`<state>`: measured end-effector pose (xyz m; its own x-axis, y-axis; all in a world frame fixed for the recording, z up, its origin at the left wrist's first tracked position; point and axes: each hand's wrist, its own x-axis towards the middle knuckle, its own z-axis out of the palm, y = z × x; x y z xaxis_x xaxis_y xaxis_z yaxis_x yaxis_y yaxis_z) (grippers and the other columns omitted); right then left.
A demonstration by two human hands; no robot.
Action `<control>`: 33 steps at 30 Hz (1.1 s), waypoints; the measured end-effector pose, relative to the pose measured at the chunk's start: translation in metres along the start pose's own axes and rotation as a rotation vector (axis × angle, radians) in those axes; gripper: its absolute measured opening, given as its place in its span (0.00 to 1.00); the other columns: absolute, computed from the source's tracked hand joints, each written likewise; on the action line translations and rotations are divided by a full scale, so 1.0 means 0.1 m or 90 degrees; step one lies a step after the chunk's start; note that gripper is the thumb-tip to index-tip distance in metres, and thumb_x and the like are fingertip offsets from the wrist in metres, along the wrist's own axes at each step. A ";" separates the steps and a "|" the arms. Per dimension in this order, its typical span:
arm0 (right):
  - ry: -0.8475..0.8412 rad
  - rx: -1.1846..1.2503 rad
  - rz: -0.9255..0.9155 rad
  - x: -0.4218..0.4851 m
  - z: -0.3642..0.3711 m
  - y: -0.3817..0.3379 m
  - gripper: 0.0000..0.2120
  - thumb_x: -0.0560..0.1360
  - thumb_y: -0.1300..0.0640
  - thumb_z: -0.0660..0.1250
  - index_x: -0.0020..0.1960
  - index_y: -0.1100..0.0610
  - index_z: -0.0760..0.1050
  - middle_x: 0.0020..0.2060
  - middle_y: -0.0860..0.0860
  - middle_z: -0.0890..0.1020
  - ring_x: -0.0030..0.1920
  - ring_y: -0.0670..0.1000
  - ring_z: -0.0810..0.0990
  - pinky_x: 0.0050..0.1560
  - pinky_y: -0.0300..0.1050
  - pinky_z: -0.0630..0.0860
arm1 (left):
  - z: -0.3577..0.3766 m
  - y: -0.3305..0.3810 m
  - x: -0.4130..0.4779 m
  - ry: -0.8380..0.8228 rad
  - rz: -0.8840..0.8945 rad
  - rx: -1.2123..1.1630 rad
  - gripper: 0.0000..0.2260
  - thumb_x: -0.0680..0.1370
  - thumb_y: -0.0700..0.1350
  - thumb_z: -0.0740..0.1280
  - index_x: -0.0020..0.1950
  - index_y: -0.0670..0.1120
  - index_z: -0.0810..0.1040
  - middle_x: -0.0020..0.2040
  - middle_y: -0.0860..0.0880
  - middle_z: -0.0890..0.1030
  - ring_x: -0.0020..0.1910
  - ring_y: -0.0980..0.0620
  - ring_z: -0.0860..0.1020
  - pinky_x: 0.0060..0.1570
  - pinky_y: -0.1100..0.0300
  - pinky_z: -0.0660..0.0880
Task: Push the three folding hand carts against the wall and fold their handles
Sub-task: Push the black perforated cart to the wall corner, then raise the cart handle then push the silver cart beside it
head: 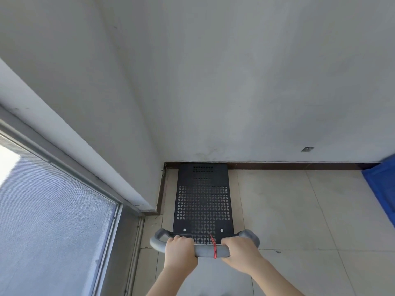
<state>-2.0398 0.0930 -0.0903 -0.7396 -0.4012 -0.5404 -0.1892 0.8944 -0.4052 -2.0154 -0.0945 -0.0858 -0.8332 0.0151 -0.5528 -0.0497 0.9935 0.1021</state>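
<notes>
One folding hand cart is in view, with a black perforated platform lying on the tiled floor. Its far edge touches the dark baseboard of the white wall in the corner. The grey padded handle stands upright at the near end, with a red cord tied around it. My left hand grips the handle left of the middle. My right hand grips it on the right, just beside the red cord. No other cart is in view.
A side wall and a window with a grey metal frame run along the left, close to the cart. A blue object stands against the wall at the right edge. Pale floor tiles lie between the cart and it.
</notes>
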 end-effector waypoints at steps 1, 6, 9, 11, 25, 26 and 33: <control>-0.002 0.005 0.002 0.00 0.00 0.00 0.10 0.71 0.55 0.60 0.32 0.51 0.63 0.26 0.44 0.65 0.33 0.48 0.68 0.28 0.39 0.55 | 0.01 0.00 0.01 0.005 0.003 0.000 0.04 0.73 0.42 0.60 0.44 0.50 0.72 0.52 0.48 0.82 0.54 0.47 0.76 0.51 0.58 0.68; 0.036 0.005 0.005 -0.04 0.04 -0.01 0.06 0.71 0.52 0.63 0.38 0.53 0.69 0.30 0.46 0.71 0.37 0.49 0.72 0.28 0.39 0.57 | 0.05 0.01 0.00 0.014 0.002 0.011 0.10 0.74 0.42 0.61 0.54 0.46 0.76 0.55 0.47 0.80 0.58 0.46 0.74 0.58 0.55 0.69; 0.071 -0.020 0.007 -0.07 0.04 -0.04 0.13 0.71 0.45 0.67 0.49 0.54 0.74 0.43 0.49 0.76 0.43 0.49 0.71 0.37 0.42 0.63 | 0.05 0.00 -0.04 0.015 0.017 0.002 0.15 0.75 0.47 0.64 0.61 0.47 0.71 0.60 0.47 0.76 0.61 0.45 0.71 0.62 0.54 0.68; 0.053 -0.043 0.021 -0.11 0.02 -0.06 0.21 0.69 0.42 0.68 0.57 0.52 0.71 0.51 0.49 0.76 0.52 0.51 0.74 0.48 0.46 0.66 | 0.04 -0.02 -0.06 0.002 0.034 -0.020 0.24 0.74 0.52 0.67 0.68 0.50 0.65 0.65 0.49 0.71 0.65 0.46 0.68 0.66 0.52 0.65; 0.185 0.137 0.075 -1.03 -0.67 -0.25 0.30 0.75 0.45 0.65 0.73 0.51 0.59 0.71 0.51 0.69 0.68 0.53 0.70 0.66 0.50 0.69 | -0.69 0.34 -0.62 0.100 0.185 -0.073 0.33 0.76 0.54 0.65 0.77 0.56 0.52 0.76 0.51 0.63 0.74 0.47 0.61 0.74 0.49 0.58; 0.209 0.136 0.087 -1.14 -0.69 -0.24 0.30 0.75 0.45 0.65 0.73 0.52 0.58 0.71 0.52 0.69 0.69 0.53 0.70 0.66 0.50 0.69 | -0.75 0.42 -0.65 0.104 0.203 -0.063 0.33 0.76 0.54 0.65 0.77 0.56 0.53 0.76 0.51 0.64 0.74 0.47 0.62 0.74 0.49 0.58; 0.369 0.189 0.253 -2.19 -0.68 -0.18 0.31 0.76 0.45 0.64 0.74 0.53 0.57 0.71 0.54 0.69 0.69 0.55 0.69 0.66 0.51 0.69 | -1.17 1.10 -1.00 0.121 0.393 0.052 0.31 0.75 0.55 0.66 0.76 0.51 0.60 0.74 0.49 0.66 0.72 0.45 0.65 0.71 0.49 0.64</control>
<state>-1.9184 0.1779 0.0851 -0.9521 0.1805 -0.2469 0.2830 0.8261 -0.4873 -2.0025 0.0000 0.0774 -0.7786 0.5731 -0.2556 0.5050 0.8141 0.2868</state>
